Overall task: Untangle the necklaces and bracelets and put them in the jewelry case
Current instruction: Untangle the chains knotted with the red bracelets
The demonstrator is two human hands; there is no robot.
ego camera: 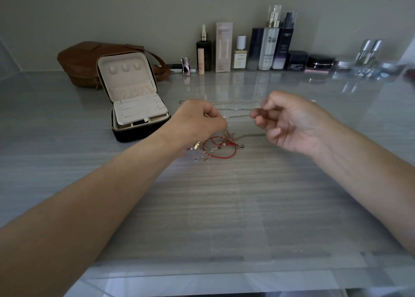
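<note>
Left hand and right hand each pinch a thin chain stretched above the tangle mid-worktop. The open jewelry case sits toward the left rear. Pulling harder could tighten knots or snap links.

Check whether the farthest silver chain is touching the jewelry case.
Apart. The head view shows the farthest silver chain ending short of the jewelry case, with bare tabletop between them.
</note>
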